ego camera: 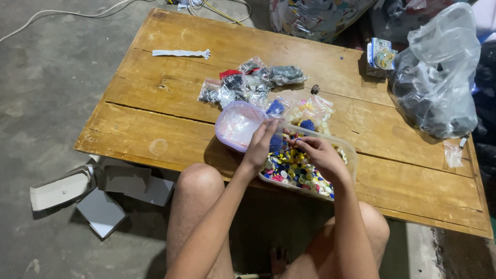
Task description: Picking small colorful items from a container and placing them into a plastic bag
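A clear plastic tub (345,147) w/ small round buttons (292,168) in many colours is seen at the near edge of the rough wooden table (155,113). Left hand (261,144) is curled on the tub rim; right hand (320,155) is pinched over the buttons, grip contents not visible. Small glossy zip bags (248,82) lie behind, a big crumpled grey bag (439,77) at right.

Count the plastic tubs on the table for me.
2. A clear tub of coloured buttons at the near edge under both hands, and a pale lilac tub touching its left end. More could be hidden behind the bags.
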